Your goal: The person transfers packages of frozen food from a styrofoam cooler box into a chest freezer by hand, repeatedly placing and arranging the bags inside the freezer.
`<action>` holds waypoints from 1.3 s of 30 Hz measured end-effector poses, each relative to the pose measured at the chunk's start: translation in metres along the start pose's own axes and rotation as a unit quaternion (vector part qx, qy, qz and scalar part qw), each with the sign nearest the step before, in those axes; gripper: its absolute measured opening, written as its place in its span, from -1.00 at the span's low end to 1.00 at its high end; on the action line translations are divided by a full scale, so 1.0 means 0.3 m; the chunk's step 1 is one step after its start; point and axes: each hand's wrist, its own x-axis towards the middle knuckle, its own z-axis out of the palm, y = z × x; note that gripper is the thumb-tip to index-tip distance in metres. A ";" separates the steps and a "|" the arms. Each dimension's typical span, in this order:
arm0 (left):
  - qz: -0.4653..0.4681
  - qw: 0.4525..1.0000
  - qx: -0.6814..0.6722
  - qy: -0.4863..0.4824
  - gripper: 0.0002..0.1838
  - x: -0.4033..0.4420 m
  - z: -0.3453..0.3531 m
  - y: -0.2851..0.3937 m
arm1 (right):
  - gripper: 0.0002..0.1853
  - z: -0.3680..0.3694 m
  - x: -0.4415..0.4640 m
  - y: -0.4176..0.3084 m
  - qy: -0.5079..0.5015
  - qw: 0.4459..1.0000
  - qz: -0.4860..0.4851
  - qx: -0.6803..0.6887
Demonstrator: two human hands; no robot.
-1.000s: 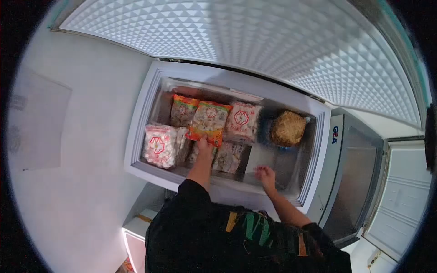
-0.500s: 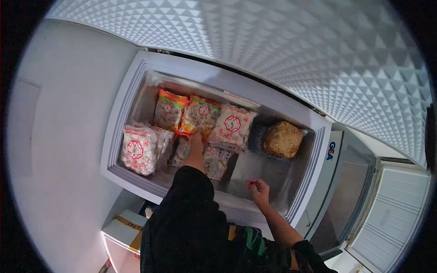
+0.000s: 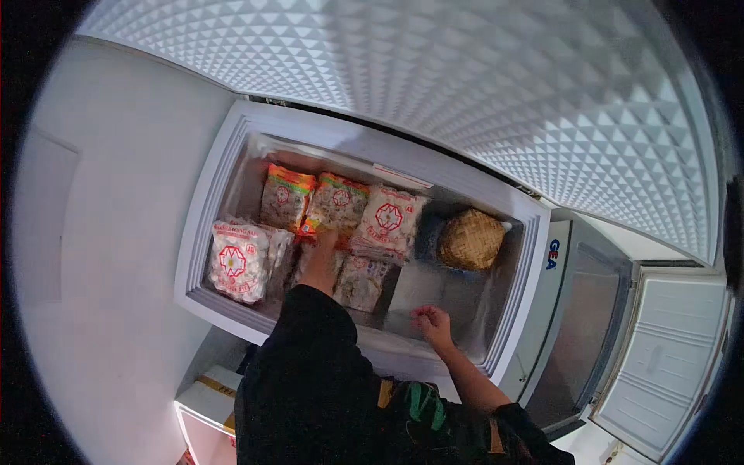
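My left hand (image 3: 324,242) is inside the chest freezer (image 3: 523,310), at the lower edge of an orange-edged bag (image 3: 339,203); its fingers are blurred and partly hidden. Left of that bag lies another orange bag (image 3: 285,199), and to its right a clear bag with a red emblem (image 3: 390,221). White bags with red print (image 3: 239,262) are stacked at the front left. A paler bag (image 3: 361,284) lies right of my left wrist. My right hand (image 3: 434,325) hovers over the freezer's right part, fingers curled, with nothing visible in them.
A woven basket (image 3: 471,239) sits in the freezer's right end. The raised lid (image 3: 496,85) stands behind. At the right is a second appliance marked GEA (image 3: 552,254). A white box with brown tape (image 3: 213,387) stands at the lower left.
The orange-edged bag has come down beside the other orange bag, farther from me than the paler bags. My left hand has moved left with it. The camera view has shifted.
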 end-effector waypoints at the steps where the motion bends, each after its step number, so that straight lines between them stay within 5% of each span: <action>1: 0.060 0.996 0.060 -0.025 -0.51 -0.007 -0.020 0.017 | -0.84 -0.006 -0.007 0.002 -0.006 1.000 0.019 0.018; 2: 0.122 0.985 0.116 -0.044 -0.51 -0.030 -0.058 0.054 | -0.84 -0.014 -0.007 -0.013 -0.003 1.000 0.016 0.019; 4: -0.128 0.985 -0.042 -0.110 -0.56 -0.079 -0.158 0.164 | -0.84 -0.023 -0.002 -0.046 -0.021 0.994 0.016 -0.103; 5: -0.125 0.984 -0.037 -0.119 -0.58 -0.117 -0.189 0.187 | -0.84 -0.018 -0.009 -0.046 -0.012 0.995 0.019 -0.093; 7: 0.105 0.975 0.091 -0.171 -0.62 -0.224 -0.261 0.229 | -0.84 -0.005 -0.015 -0.026 -0.006 0.999 0.031 -0.023; 10: 0.380 0.859 0.252 -0.231 -0.66 -0.421 -0.425 0.397 | -0.88 -0.010 -0.041 -0.029 -0.016 0.999 -0.042 -0.008; 14: 0.291 0.774 0.397 -0.399 -0.73 -0.638 -0.615 0.687 | -0.80 -0.025 -0.040 -0.093 0.020 0.998 -0.053 0.011; 17: 0.363 0.803 0.354 -0.312 -0.70 -0.728 -0.686 0.758 | -0.74 -0.025 -0.133 -0.308 -0.001 0.985 0.046 0.169; 19: 0.339 0.845 -0.094 -0.402 -0.67 -0.846 -0.789 0.900 | -0.57 -0.038 -0.192 -0.427 -0.147 0.896 0.065 0.414; 20: 0.345 0.841 -0.083 -0.409 -0.67 -0.846 -0.781 0.918 | -0.57 -0.037 -0.205 -0.462 -0.140 0.895 0.054 0.421; 22: 0.354 0.887 0.045 -0.294 -0.67 -0.837 -0.734 0.930 | -0.39 -0.027 -0.225 -0.506 -0.296 0.810 -0.013 0.507; 23: 0.355 0.899 0.106 -0.233 -0.67 -0.835 -0.699 0.925 | -0.39 -0.021 -0.216 -0.506 -0.287 0.809 -0.019 0.513; 25: 0.355 0.902 0.222 -0.105 -0.67 -0.833 -0.631 0.912 | -0.42 -0.020 -0.168 -0.465 -0.229 0.912 0.108 0.323; 27: 0.360 0.889 0.280 -0.045 -0.66 -0.847 -0.574 0.889 | -0.64 -0.039 -0.099 -0.328 -0.037 0.987 0.150 -0.042; 30: 0.437 0.880 0.180 -0.049 -0.75 -0.881 -0.548 0.899 | -0.74 -0.041 -0.116 -0.263 0.138 0.980 0.109 0.088; 32: 0.293 0.944 0.001 -0.151 -0.73 -0.933 -0.555 0.958 | -0.77 -0.049 -0.180 -0.311 0.113 0.983 0.095 0.105; 33: 0.302 0.940 0.009 -0.158 -0.73 -0.930 -0.535 0.958 | -0.80 -0.056 -0.209 -0.327 0.078 0.987 0.082 0.112; 35: 0.362 0.926 0.100 -0.026 -0.71 -0.894 -0.473 0.927 | -0.82 -0.079 -0.235 -0.278 0.102 0.987 0.058 0.111; 37: 0.365 0.927 0.086 0.022 -0.69 -0.889 -0.403 0.895 | -0.81 -0.103 -0.256 -0.173 0.120 0.988 -0.101 0.009; 39: 0.368 0.925 0.069 0.069 -0.67 -0.878 -0.349 0.832 | -0.80 -0.102 -0.367 -0.193 0.161 0.979 -0.008 0.125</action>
